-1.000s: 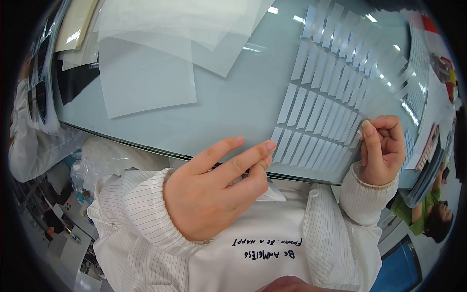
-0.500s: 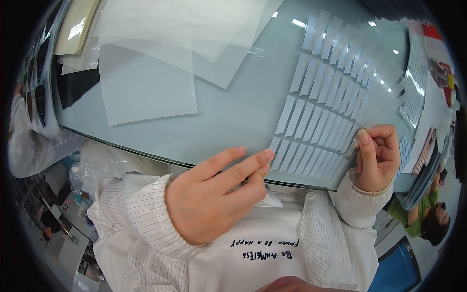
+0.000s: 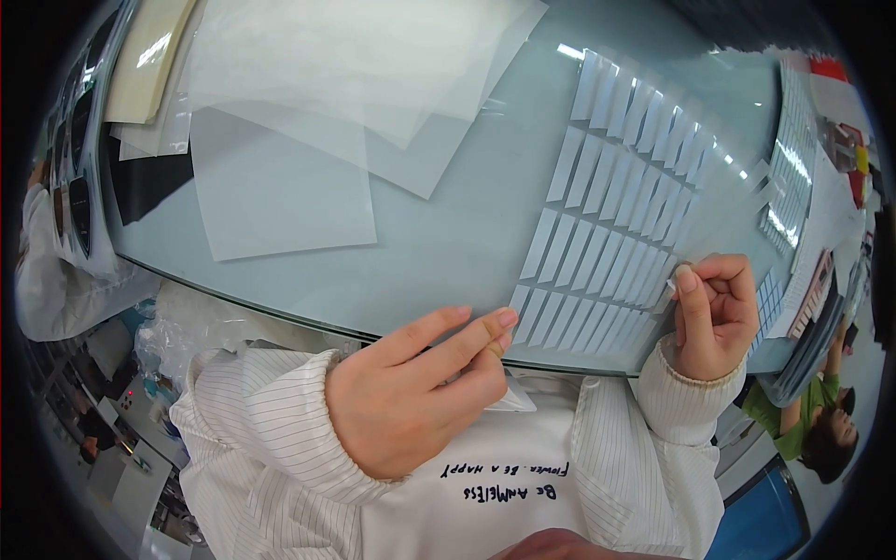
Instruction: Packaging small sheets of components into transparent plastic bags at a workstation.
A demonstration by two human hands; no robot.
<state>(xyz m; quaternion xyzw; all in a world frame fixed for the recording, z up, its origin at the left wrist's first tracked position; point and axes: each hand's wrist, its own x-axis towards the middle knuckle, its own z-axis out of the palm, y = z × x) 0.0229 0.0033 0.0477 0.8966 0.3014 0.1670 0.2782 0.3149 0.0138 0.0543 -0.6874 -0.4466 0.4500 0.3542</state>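
Four rows: small white rectangular strips [image 3: 607, 224] lie side by side on a clear film sheet, itself on the pale glass tabletop [image 3: 448, 243]
Landmark: that strip sheet; everything below is placed against it
Left hand [image 3: 411, 397]: at the sheet's near-left corner, fingers stretched out flat, fingertips touching the lowest row's first strip; a thin white piece sits pinched under the thumb, though what it is I cannot tell
Right hand [image 3: 714, 313]: at the sheet's near-right edge, curled, thumb and forefinger closed on one tiny white strip lifted off the surface
Loose translucent sheets [image 3: 308, 140]: well left of and beyond the strip sheet, overlapping
More strip sheets [image 3: 793, 177]: just right of it, near the table edge
Handling, as a judgement: the strips look very light, thin and limp, likely sticky-backed and easy to crease; best lifted by a short end or corner with fingertips, peeled slowly
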